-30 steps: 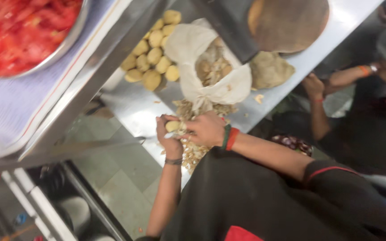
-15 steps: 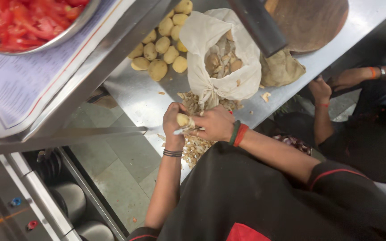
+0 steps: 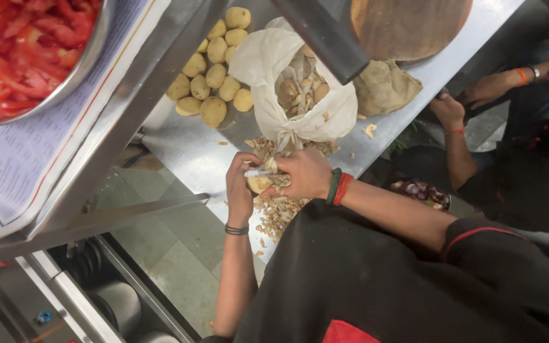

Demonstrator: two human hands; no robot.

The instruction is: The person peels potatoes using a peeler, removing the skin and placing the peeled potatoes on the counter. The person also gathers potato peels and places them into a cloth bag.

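My left hand (image 3: 239, 188) cups a pale, partly peeled potato (image 3: 259, 185) over the edge of a steel table (image 3: 192, 152). My right hand (image 3: 305, 174), with green and red bangles at the wrist, presses against the potato and holds a small metal blade (image 3: 253, 171) on it. Under both hands lies a heap of brownish peelings (image 3: 278, 215). Just beyond my hands stands a white cloth bag (image 3: 290, 117) with potatoes and peelings inside. A pile of peeled yellow potatoes (image 3: 214, 79) lies further back on the table.
A steel bowl of chopped tomatoes (image 3: 17, 47) rests on printed papers (image 3: 14, 165) on a shelf at left. A round wooden board (image 3: 408, 25) and a brown cloth (image 3: 386, 86) sit at the table's far end. Another person's hand (image 3: 449, 109) is at right, near a bowl of onions (image 3: 422, 194).
Both hands have stayed together on the potato and shifted slightly toward the table edge. The metal blade now shows at the potato's top. The view has drifted a little.
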